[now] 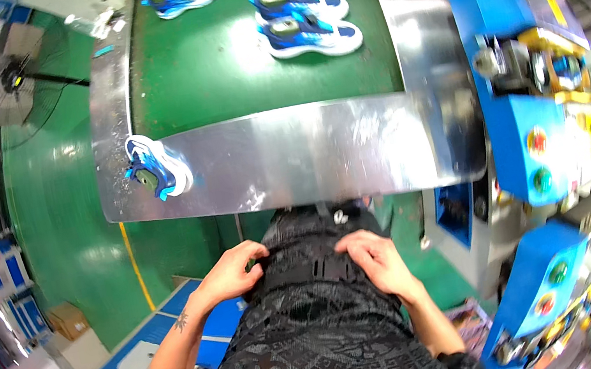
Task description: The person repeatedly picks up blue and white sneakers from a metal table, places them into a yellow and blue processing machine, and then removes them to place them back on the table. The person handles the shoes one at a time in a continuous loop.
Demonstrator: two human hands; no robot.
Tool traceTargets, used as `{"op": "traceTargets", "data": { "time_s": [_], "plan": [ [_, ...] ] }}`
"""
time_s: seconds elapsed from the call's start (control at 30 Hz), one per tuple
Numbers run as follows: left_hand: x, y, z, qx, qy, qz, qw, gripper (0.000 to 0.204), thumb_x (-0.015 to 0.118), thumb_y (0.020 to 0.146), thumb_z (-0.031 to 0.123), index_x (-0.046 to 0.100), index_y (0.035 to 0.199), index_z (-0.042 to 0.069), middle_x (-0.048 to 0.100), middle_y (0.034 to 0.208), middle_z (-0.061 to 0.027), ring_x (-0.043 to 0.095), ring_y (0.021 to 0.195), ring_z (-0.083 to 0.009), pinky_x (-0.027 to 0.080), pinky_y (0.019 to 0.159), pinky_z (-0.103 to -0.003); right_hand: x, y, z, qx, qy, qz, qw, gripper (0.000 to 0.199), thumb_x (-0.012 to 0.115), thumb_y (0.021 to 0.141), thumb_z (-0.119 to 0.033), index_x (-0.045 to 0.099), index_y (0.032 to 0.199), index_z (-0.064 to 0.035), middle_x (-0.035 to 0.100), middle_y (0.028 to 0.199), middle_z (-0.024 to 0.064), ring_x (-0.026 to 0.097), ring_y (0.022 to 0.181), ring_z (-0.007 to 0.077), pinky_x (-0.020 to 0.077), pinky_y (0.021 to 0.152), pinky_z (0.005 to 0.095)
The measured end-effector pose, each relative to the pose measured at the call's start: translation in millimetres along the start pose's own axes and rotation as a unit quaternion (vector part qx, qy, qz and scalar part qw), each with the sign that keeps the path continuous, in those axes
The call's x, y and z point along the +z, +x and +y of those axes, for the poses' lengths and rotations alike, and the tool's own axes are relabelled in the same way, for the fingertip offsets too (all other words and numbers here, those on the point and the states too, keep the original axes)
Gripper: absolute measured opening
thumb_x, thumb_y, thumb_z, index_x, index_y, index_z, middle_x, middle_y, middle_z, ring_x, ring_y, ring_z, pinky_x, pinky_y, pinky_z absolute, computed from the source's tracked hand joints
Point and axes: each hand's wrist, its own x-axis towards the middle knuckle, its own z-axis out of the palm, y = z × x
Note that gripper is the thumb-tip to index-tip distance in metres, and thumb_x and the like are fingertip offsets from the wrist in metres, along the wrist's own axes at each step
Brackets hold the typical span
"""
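The person's left hand (236, 272) and right hand (376, 259) are both down by the belly, one on each side of the black shirt (306, 333). The shirt is on the person's body and has a curly pattern. The left hand is bent, with its thumb and fingers close together at the edge of the shirt. The right hand is bent too, with its fingers on the cloth. I cannot tell if either hand pinches the cloth.

In front of the person is a shiny metal ledge (275, 160). One blue and white shoe (170, 167) is on it, near the left corner, well apart from the hands. Past the ledge is a flat green belt (216, 92). More blue and white shoes (317, 37) are on the belt in two rows, one left and one right.

A big fan (14, 79) stands at the far left. On the right are blue machines (534, 170) with round red and green buttons.
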Motion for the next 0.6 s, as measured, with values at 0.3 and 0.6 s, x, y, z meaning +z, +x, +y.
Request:
{"op": "traceTargets", "data": {
  "time_s": [0.3,0.6],
  "plan": [
    [-19.1,66.2,-11.6,0.048,-0.008,0.051,0.998,0.024,0.058,0.086,0.011,0.06,0.108,0.003,0.064,0.104,-0.0137,0.063,0.099,-0.0295,0.05,0.087,-0.037,-40.4,113.8,-34.5,0.01,-0.168,-0.004,0.986,0.02,0.06,0.088,-0.011,0.066,0.105,-0.0016,0.066,0.094,0.0171,0.066,0.087,0.0312,0.0519,0.078,0.0359],
    [-215.3,311.9,-114.1,0.228,0.226,0.391,0.863,0.038,0.061,0.083,0.01,0.05,0.118,-0.003,0.049,0.123,-0.022,0.049,0.112,-0.0399,0.041,0.098,-0.047,-84.1,356.7,-77.9,-0.101,-0.449,0.096,0.883,0.073,0.079,0.074,-0.021,0.043,0.134,-0.0028,0.051,0.131,0.0185,0.05,0.121,0.036,0.0431,0.1,0.0431]
  ]
}}
